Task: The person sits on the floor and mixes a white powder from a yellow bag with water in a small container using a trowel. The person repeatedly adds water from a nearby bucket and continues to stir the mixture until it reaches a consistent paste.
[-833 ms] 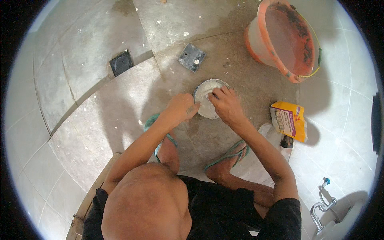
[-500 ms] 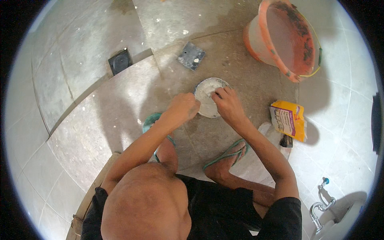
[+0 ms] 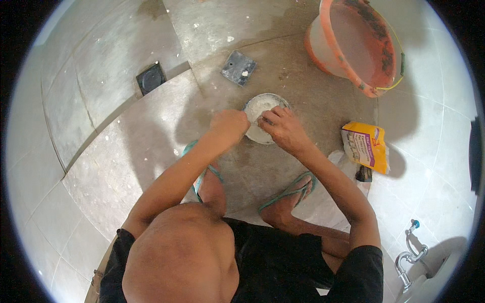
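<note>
A small round bowl (image 3: 267,96) of pale, thick paste (image 3: 260,105) rests on the floor between my feet and a dark square plate. My left hand (image 3: 231,127) is closed at the bowl's left edge, knuckles up, and appears to hold the rim. Over the paste, the fingers of my right hand (image 3: 286,129) are bent and pressed together, their tips down near the middle of the bowl. Whatever they may pinch is hidden beneath them.
An orange-rimmed bucket (image 3: 323,38) with murky liquid stands far right. Nearer lies a yellow packet (image 3: 365,146) beside a small dark block (image 3: 364,174). The dark square plate (image 3: 238,68) lies beyond the bowl; a black square piece (image 3: 151,78) is further left. Chrome pipework (image 3: 404,265) is at lower right.
My right hand's fingertips have shifted left across the paste, toward my left hand. My left hand stays at the bowl's edge. The whole view has shifted slightly.
</note>
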Available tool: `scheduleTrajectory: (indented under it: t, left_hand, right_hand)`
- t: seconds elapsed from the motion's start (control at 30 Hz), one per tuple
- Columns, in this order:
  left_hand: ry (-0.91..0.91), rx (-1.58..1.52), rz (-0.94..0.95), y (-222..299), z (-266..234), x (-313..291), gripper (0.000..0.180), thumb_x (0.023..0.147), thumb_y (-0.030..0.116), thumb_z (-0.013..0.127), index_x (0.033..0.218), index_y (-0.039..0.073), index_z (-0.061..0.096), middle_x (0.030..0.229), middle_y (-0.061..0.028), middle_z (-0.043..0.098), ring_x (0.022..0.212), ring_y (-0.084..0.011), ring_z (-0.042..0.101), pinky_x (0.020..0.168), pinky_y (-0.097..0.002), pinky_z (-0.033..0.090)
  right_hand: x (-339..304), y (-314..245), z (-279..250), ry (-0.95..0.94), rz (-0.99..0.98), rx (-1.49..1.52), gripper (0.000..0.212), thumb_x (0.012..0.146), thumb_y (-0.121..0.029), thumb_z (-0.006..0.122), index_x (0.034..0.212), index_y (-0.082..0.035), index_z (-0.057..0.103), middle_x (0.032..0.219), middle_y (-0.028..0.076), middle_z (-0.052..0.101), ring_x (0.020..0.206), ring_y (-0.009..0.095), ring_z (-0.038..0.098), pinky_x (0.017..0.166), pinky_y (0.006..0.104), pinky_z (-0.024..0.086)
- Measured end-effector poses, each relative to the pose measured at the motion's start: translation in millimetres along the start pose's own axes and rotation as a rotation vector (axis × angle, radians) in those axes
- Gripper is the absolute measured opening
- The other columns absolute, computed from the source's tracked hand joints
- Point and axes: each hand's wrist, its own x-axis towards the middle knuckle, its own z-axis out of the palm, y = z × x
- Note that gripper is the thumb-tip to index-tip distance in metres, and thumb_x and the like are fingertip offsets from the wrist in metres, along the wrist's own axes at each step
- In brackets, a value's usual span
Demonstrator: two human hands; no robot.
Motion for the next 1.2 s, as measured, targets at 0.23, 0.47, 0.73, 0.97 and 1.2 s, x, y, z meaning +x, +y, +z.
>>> scheduleTrajectory:
  t: [0.23, 0.47, 0.73, 0.97, 1.2]
  left_hand:
    - [-0.008, 0.004, 0.032, -3, 0, 7, 0.015, 0.078, 0.016, 0.059, 0.082, 0.006, 0.069, 0.078, -0.0178, 0.066, 0.075, -0.0373, 0.067, 0.066, -0.0485, 0.054]
    - [-0.010, -0.065, -0.017, -1, 2, 2, 0.018, 0.080, 0.016, 0.057, 0.081, 0.002, 0.068, 0.078, -0.0207, 0.066, 0.074, -0.0399, 0.066, 0.065, -0.0510, 0.053]
    - [0.007, -0.107, 0.014, -1, -5, -5, 0.020, 0.083, 0.017, 0.056, 0.082, 0.002, 0.069, 0.076, -0.0202, 0.066, 0.075, -0.0390, 0.066, 0.065, -0.0507, 0.053]
    - [0.002, 0.004, 0.028, 2, -9, -4, 0.013, 0.078, 0.013, 0.059, 0.080, 0.006, 0.069, 0.080, -0.0180, 0.066, 0.079, -0.0377, 0.067, 0.068, -0.0483, 0.054]
    - [-0.044, 0.008, 0.022, 2, -5, -1, 0.017, 0.079, 0.013, 0.059, 0.087, 0.005, 0.073, 0.090, -0.0188, 0.069, 0.085, -0.0373, 0.068, 0.072, -0.0459, 0.056]
  right_hand:
    - [6, 0, -1, 0.054, 0.000, -0.012, 0.022, 0.076, -0.011, 0.058, 0.096, -0.010, 0.066, 0.100, 0.003, 0.057, 0.095, 0.024, 0.053, 0.081, 0.0385, 0.043]
    - [-3, 7, 2, 0.186, 0.302, 0.030, 0.024, 0.071, -0.003, 0.061, 0.094, -0.009, 0.065, 0.097, 0.005, 0.060, 0.092, 0.026, 0.056, 0.077, 0.0395, 0.042]
    - [-9, -12, 6, 0.169, 0.332, 0.039, 0.020, 0.070, -0.001, 0.060, 0.089, -0.006, 0.064, 0.091, 0.009, 0.059, 0.088, 0.028, 0.057, 0.074, 0.0414, 0.042]
    - [-7, -21, 11, 0.180, 0.317, 0.097, 0.016, 0.070, -0.006, 0.060, 0.086, -0.004, 0.063, 0.086, 0.012, 0.058, 0.086, 0.031, 0.057, 0.075, 0.0446, 0.044]
    - [-7, -29, 11, -0.115, 0.259, 0.131, 0.013, 0.070, -0.005, 0.060, 0.083, -0.002, 0.063, 0.085, 0.014, 0.057, 0.086, 0.033, 0.056, 0.076, 0.0449, 0.044]
